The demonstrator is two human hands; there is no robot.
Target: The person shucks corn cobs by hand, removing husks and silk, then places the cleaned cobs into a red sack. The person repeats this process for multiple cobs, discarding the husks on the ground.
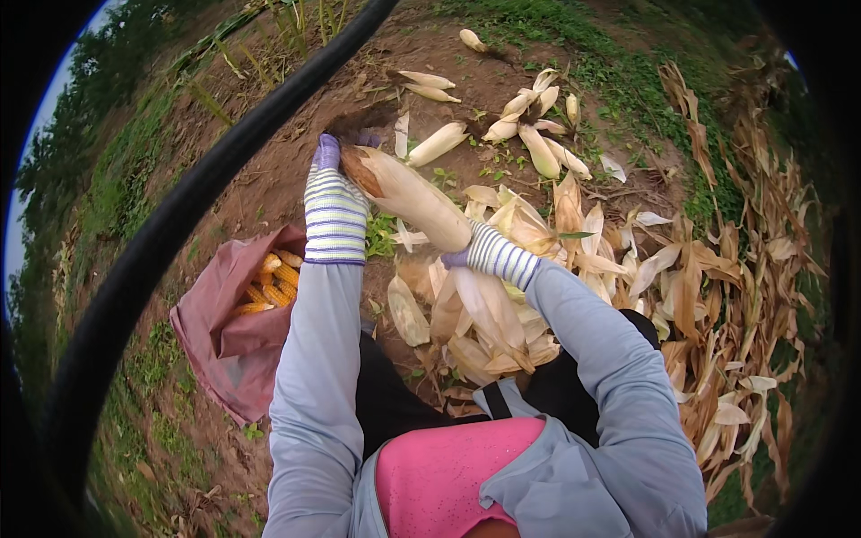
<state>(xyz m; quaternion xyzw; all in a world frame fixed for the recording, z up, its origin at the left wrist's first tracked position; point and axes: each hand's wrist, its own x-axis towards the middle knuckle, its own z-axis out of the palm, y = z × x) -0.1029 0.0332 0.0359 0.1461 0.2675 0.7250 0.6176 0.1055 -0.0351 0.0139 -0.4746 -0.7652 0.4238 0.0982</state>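
Note:
An ear of corn in its pale husk (414,191) slants between my two gloved hands. My left hand (334,195), in a striped glove with purple fingertips, grips the far end, where the husk is brown and dark silk shows. At the near end, my right hand (494,252) is closed around the base, its fingers partly hidden beneath. Below that hand lies a heap of stripped corn husks (471,323). To the left of my left forearm, a reddish sack (222,329) gapes, with several bare yellow cobs (276,282) inside.
Several unhusked ears (538,144) lie on the bare soil ahead, with a lone ear (473,40) farther off. Dry corn stalks and leaves (740,323) pile along the right. A black cable-like strip (222,155) crosses the view at left, close to the camera.

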